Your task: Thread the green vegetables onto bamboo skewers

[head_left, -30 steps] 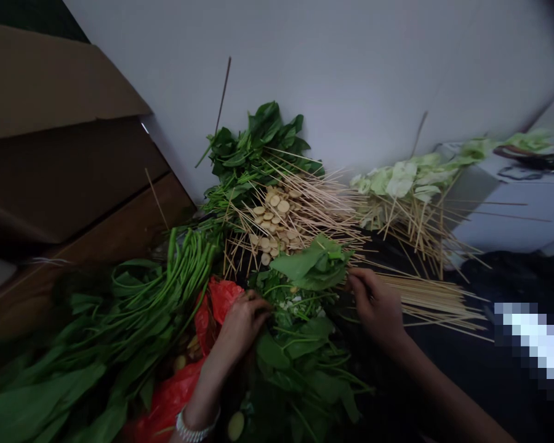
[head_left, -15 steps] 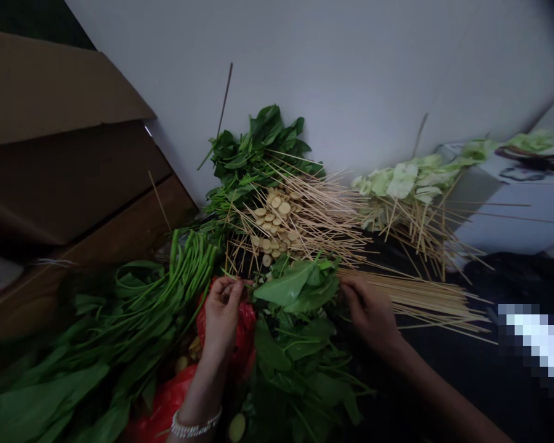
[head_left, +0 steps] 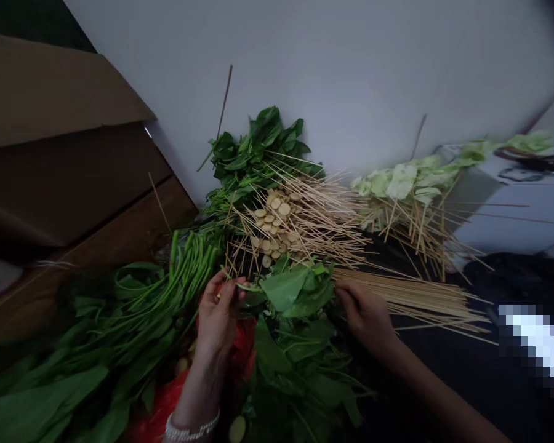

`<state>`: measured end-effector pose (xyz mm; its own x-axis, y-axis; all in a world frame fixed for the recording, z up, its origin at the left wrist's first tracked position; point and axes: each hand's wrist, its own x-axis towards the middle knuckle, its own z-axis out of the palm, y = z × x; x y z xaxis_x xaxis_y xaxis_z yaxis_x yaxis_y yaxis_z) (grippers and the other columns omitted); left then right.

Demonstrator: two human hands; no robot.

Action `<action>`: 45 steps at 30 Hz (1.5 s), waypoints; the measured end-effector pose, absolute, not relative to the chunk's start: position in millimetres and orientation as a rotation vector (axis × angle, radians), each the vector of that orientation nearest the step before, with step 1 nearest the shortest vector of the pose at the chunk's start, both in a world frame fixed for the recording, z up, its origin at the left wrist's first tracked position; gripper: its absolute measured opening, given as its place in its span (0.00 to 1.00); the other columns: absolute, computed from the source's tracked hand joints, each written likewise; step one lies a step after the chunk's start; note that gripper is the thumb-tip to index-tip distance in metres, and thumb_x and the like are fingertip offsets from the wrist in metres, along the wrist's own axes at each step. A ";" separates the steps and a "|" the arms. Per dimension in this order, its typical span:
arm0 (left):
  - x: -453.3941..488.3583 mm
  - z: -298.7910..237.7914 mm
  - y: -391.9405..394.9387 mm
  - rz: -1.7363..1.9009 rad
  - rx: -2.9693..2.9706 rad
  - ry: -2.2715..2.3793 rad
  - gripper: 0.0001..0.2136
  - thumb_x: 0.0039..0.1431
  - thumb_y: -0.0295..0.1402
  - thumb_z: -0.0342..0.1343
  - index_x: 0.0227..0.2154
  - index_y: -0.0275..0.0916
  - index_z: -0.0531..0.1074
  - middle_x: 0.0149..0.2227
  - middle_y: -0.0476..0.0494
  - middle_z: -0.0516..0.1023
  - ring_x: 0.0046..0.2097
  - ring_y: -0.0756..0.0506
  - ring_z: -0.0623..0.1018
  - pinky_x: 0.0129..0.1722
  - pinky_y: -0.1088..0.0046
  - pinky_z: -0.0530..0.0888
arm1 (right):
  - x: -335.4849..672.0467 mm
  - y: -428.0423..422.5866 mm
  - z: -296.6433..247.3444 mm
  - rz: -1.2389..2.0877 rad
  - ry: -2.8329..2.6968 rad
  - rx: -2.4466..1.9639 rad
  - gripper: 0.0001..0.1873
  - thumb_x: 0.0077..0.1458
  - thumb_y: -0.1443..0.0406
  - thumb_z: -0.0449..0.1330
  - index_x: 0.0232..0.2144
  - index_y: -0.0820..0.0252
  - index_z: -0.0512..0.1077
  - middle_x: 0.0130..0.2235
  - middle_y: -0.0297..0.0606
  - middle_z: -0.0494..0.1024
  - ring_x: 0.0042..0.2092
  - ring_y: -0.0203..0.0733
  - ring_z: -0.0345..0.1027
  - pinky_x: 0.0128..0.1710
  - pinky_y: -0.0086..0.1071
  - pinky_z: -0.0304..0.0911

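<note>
My left hand, a bracelet on its wrist, pinches the thin end of a green stem. That stem runs right into a bunch of broad green leaves held up between my hands. At the bunch's right edge is my right hand, its fingers closed; what they grip is hidden. Below the bunch lie more loose leafy greens. A red plastic bag shows behind my left wrist, and a large pile of long-stemmed greens spreads to the left.
Skewered pale round slices lie in a heap beyond my hands, with more greens behind against the wall. Bare wooden skewers lie to the right, below skewered cabbage pieces. A cardboard box stands at left.
My left hand has turned and shifted slightly, and more stem shows between it and the leaves. The leaf bunch has shifted a little right and turned. My right hand has moved slightly left.
</note>
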<state>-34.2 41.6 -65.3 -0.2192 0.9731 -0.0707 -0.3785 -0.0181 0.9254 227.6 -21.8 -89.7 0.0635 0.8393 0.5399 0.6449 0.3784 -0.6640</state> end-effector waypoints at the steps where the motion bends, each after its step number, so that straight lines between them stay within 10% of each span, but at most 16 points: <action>1: -35.9 -71.2 42.3 1.449 0.841 1.127 0.29 0.46 0.36 0.67 0.52 0.41 0.65 0.33 0.47 0.81 0.31 0.51 0.79 0.32 0.78 0.74 | 229.0 -21.1 -89.2 0.244 -1.642 -1.344 0.08 0.63 0.65 0.51 0.36 0.57 0.70 0.26 0.32 0.74 0.28 0.37 0.69 0.30 0.29 0.63; 11: -44.9 -86.9 37.2 1.145 2.051 1.796 0.20 0.59 0.34 0.54 0.55 0.41 0.69 0.50 0.37 0.72 0.48 0.39 0.75 0.49 0.59 0.70 | 244.6 -17.1 -75.9 0.213 -1.383 -1.443 0.09 0.62 0.63 0.51 0.34 0.57 0.70 0.24 0.31 0.72 0.25 0.36 0.65 0.26 0.29 0.60; 23: -19.4 -101.4 33.9 0.449 2.567 1.429 0.08 0.59 0.32 0.57 0.38 0.47 0.80 0.40 0.44 0.81 0.47 0.38 0.71 0.46 0.60 0.63 | 241.7 -17.7 -77.6 0.235 -1.408 -1.435 0.09 0.62 0.62 0.50 0.34 0.56 0.69 0.24 0.31 0.73 0.25 0.37 0.67 0.26 0.29 0.61; 45: -13.9 -53.9 25.3 1.134 0.972 1.159 0.14 0.37 0.37 0.72 0.30 0.38 0.82 0.29 0.45 0.82 0.29 0.48 0.78 0.29 0.75 0.74 | 217.2 -29.3 -72.7 0.589 -1.866 -1.190 0.11 0.64 0.65 0.49 0.34 0.57 0.70 0.27 0.32 0.73 0.28 0.35 0.68 0.30 0.27 0.61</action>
<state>-13.9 25.3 -53.9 0.0336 0.9837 -0.1767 -0.1549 0.1798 0.9714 217.2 -29.3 -72.7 -0.2114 0.8960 0.3905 0.5092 0.4420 -0.7385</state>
